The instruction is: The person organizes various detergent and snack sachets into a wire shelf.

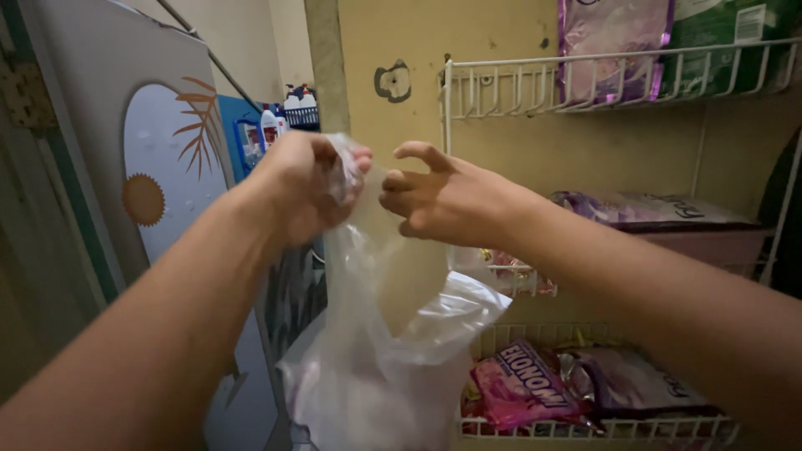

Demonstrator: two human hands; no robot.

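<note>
The left hand [302,185] is closed in a loose fist around the top edge of a clear plastic bag [380,351], with the thin film bunched between its thumb and fingers just below the knuckles. The right hand [443,199] is right beside it, nearly touching. Its fingers are curled but spread apart, the forefinger raised and bent, and the fingertips meet the other side of the bag's mouth; whether they truly pinch the film or only rest against it cannot be told from here. Both forearms reach in from the lower corners of the view.

The bag hangs straight down from the two hands, in mid-air in front of the person. It is see-through and crinkled, wider toward the bottom, where one fold juts out to the right. Its lower end runs out of the view.

Behind the hands stands a yellowish wall [501,33] with a white wire rack [510,75] fixed to it on the right. The top shelf holds a purple packet [610,42] and a green packet [727,33]. The middle shelf holds a flat purple pouch [652,209]. The bottom shelf holds a pink packet [522,384] and another purple pouch [635,384]. To the left is a grey door [125,125] with a leaf and sun pattern, and beyond it some bottles [271,125] on a far shelf.
</note>
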